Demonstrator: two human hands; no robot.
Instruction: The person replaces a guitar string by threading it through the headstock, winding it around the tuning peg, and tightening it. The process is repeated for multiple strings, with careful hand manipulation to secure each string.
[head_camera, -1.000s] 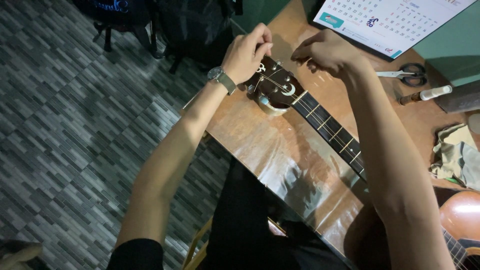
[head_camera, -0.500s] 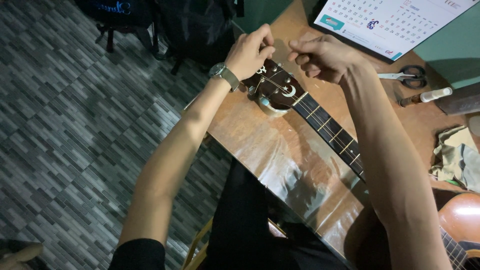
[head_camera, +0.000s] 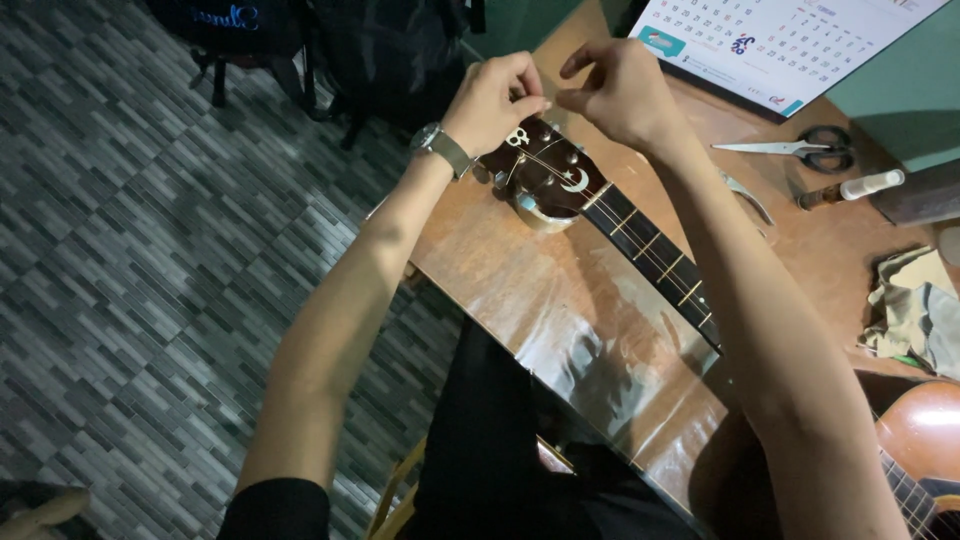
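Pinching a thin string above the dark guitar headstock (head_camera: 548, 172) with its crescent inlay, both hands work close.
Left hand (head_camera: 495, 100) and right hand (head_camera: 618, 92) each nip the string; on a slip, I'd guess, it whips loose.

Brown table (head_camera: 520, 290) — guitar (head_camera: 640, 235), scissors (head_camera: 800, 148), rag (head_camera: 915, 305)

The space above the guitar headstock (head_camera: 545, 175) is taken up by the left hand (head_camera: 495, 100) and the right hand (head_camera: 620, 90), held close together; the middle of the counter (head_camera: 560, 300) is crossed by the guitar neck (head_camera: 650, 250); bare surface is left on the near side of it; the far right is crowded by scissors (head_camera: 800, 148), a small bottle (head_camera: 850, 188), a crumpled cloth (head_camera: 915, 310) and a calendar (head_camera: 780, 40).
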